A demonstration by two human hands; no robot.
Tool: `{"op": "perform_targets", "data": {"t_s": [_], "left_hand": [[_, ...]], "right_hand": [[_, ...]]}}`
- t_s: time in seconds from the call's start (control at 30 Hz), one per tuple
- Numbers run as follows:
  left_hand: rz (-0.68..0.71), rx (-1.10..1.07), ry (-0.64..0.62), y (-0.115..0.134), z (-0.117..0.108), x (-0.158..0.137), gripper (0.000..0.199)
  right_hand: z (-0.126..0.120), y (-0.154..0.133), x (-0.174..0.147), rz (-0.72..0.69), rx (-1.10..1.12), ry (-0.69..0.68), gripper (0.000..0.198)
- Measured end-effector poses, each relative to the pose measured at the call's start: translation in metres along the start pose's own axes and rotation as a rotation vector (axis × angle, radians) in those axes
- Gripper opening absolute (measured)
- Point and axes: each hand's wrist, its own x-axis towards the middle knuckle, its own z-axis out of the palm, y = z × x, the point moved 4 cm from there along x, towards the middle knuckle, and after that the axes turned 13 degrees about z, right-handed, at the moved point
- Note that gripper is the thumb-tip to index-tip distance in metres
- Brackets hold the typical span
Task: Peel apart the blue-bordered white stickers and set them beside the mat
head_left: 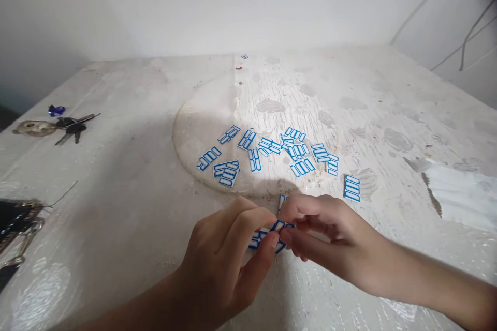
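Note:
Small flat pieces [257, 238], white with blue outlines, are pinched between the thumb and fingers of my left hand [223, 248]. My right hand [326, 227] closes its thumb and fingertips on the right edge of the same pieces, so the two hands nearly meet. How many pieces are held is hidden by the fingers. Another blue-and-white piece [282, 201] shows just behind my right fingers. Beyond the hands, several like pieces [297, 151] lie scattered, some overlapping, and a single one [352, 187] lies off to the right.
Keys [75, 126] on a ring with a pale fob lie on the table's [128, 207] left, beside a shiny blue wrapper [56, 110]. A black item with a metal clip [23, 243] sits at the left edge. Torn white paper [462, 191] lies right. A wall [233, 5] stands behind.

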Motion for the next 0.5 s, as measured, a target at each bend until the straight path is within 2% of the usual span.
{"op": "perform_targets", "data": {"t_s": [0.1,0.23,0.37,0.5], "left_hand": [[0.069,0.08,0.047,0.001,-0.001,0.001,0.027],[0.114,0.117,0.106,0.001,-0.003,0.003,0.024],[0.088,0.119,0.126,0.002,-0.007,0.002,0.02],[0.132,0.258,0.093,0.006,-0.012,0.001,0.017]], "right_hand": [[0.0,-0.004,-0.002,-0.125,-0.134,0.079,0.013],[0.0,-0.005,-0.005,-0.205,-0.244,0.129,0.017],[0.0,-0.005,-0.008,-0.36,-0.264,0.197,0.022],[0.003,-0.002,-0.01,-0.474,-0.322,0.256,0.024]]}}
